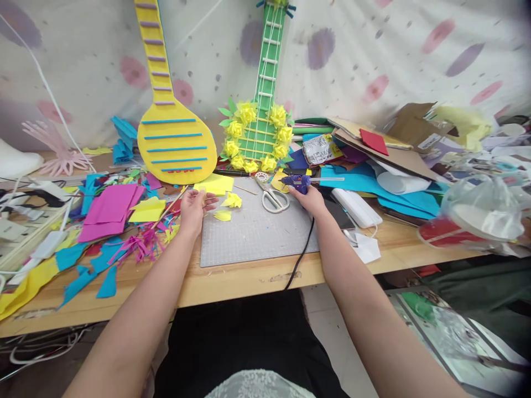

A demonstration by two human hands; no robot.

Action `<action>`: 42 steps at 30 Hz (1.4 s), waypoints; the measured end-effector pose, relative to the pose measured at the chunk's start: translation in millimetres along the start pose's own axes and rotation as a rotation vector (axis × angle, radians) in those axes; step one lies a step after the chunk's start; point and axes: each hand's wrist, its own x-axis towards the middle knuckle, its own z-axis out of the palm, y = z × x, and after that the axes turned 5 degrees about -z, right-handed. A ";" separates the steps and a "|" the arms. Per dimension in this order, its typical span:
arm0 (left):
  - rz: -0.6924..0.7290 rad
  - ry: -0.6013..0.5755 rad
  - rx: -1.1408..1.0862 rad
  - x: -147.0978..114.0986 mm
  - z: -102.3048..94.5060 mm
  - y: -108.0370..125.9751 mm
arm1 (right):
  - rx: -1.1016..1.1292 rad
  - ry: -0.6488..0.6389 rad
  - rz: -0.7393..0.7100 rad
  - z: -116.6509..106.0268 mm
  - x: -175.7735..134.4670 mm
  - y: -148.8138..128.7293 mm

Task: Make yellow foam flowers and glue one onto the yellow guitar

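The wooden table (249, 282) bears a yellow paper guitar (178, 142) and a green guitar (259, 135), both cut off above. A gray mat (261, 237) lies before them. The brown packet (409, 126) has a white label, too small to read; so is the print on the shiny packet (319, 149). The right hand (312, 200) grips a purple glue gun (296, 181) above the mat's far right part, partly hiding its handle. The left hand (194, 210) curls loosely beside yellow paper (218, 183); whether it pinches something, I cannot tell. Scissors (276, 202) and a yellow paper flower (232, 200) lie between the hands.

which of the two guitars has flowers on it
The green guitar, on the right: yellow flowers line its body, while the yellow guitar has blue and purple strips, no flowers.
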 end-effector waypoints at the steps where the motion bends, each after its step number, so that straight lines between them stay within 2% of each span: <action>1: -0.004 -0.004 0.010 -0.2 0.2 1.3 | 0.001 0.003 -0.029 -2.4 -1.7 0.4; 4: -0.014 -0.011 0.042 -0.7 0.8 5.0 | -0.113 0.055 -0.095 -13.3 -8.2 0.0; 6: -0.005 -0.005 0.072 -0.1 1.1 6.5 | -0.268 0.069 -0.062 -23.9 -13.2 -3.8; 7: 0.004 -0.004 0.091 0.6 1.1 6.9 | -0.340 0.043 -0.021 -29.6 -15.8 -7.1; 9: 0.033 -0.011 0.141 2.3 0.8 7.3 | -0.416 -0.093 0.058 -39.2 -21.0 -16.4; 11: 0.086 -0.051 0.233 3.2 0.7 8.1 | -0.387 -0.243 0.033 -43.3 -25.8 -29.2; 13: 0.196 -0.121 0.392 2.0 1.9 10.7 | -0.211 -0.360 -0.087 -39.4 -29.4 -45.2; 15: 0.361 -0.208 0.594 -1.3 5.3 15.9 | 0.164 -0.457 -0.192 -28.4 -31.4 -63.6; 17: 0.512 -0.293 0.766 -5.6 10.7 22.9 | 0.547 -0.567 -0.171 -13.4 -31.4 -83.1; 19: 0.567 -0.374 0.848 -8.8 16.6 29.6 | 0.794 -0.698 -0.113 1.3 -30.2 -101.7; 21: 0.572 -0.429 0.841 -9.6 20.9 34.1 | 0.923 -0.828 -0.066 12.7 -28.9 -117.3; 24: 0.616 -0.500 0.812 -5.9 22.5 36.2 | 0.992 -0.941 -0.030 22.1 -27.9 -132.3; 27: 0.787 -0.554 0.915 0.5 19.5 34.8 | 1.006 -0.925 -0.013 24.4 -27.6 -137.8; 30: 1.048 -0.562 1.093 6.0 15.4 32.5 | 0.993 -0.856 0.003 23.8 -27.3 -137.9; 32: 1.211 -0.547 1.206 8.0 13.4 31.2 | 0.993 -0.860 0.005 23.5 -27.0 -137.3; 35: 1.332 -0.523 1.294 7.9 11.6 30.8 | 0.997 -0.878 0.016 24.4 -26.9 -136.7; 38: 1.257 -0.523 1.320 6.0 10.0 32.1 | 1.008 -0.850 -0.012 27.1 -27.0 -135.9; 40: 1.118 -0.491 1.289 5.8 9.2 33.5 | 1.012 -0.791 -0.063 29.1 -26.8 -135.1; 42: 0.912 -0.409 1.191 7.4 10.3 35.3 | 0.992 -0.720 -0.119 30.6 -26.1 -134.1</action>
